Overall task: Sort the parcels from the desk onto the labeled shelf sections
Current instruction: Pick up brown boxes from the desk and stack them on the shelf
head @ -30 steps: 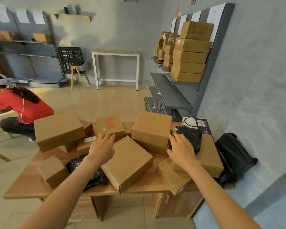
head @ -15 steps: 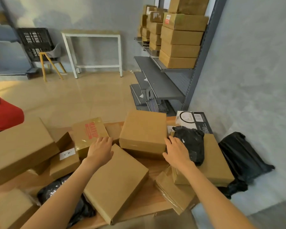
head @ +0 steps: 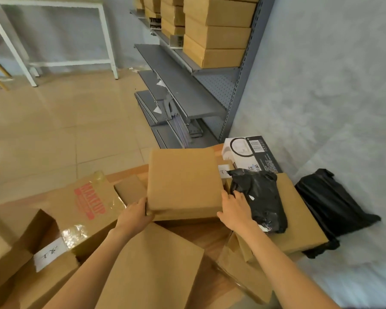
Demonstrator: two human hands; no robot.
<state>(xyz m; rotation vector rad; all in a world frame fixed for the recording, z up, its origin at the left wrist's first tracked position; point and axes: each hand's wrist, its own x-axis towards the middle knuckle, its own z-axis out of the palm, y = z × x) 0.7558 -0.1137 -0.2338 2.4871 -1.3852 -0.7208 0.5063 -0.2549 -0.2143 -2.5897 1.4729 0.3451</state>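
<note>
Both hands clamp the same plain brown parcel (head: pixel 184 182) at the middle of the desk (head: pixel 196 234): the left hand (head: pixel 135 216) curls round its near left corner, and the right hand (head: pixel 235 210) grips its near right corner with the fingers laid up along the right edge. Nearest the camera, under the left forearm, lies a large flat carton (head: pixel 152 270), with another brown box (head: pixel 243 270) at the desk's near right corner under the right forearm. At the near left sits a box with a white handwritten label (head: pixel 48 256), and just beyond it a box stamped in red and wrapped in clear tape (head: pixel 87 206), touching the left hand's side of the held parcel. Right of the right hand a black plastic mailer (head: pixel 260 198) rests on a wide flat box (head: pixel 299 221). Beyond that stands a black and white printed box (head: pixel 250 152) at the far right of the desk. A black bag (head: pixel 330 208) lies off the desk's right edge against the wall. Farther off, the grey shelf unit (head: pixel 187 85) stands along the right wall, its upper level carrying stacked brown cartons (head: pixel 216 34). A white table frame (head: pixel 54 34) stands at the far left.
</note>
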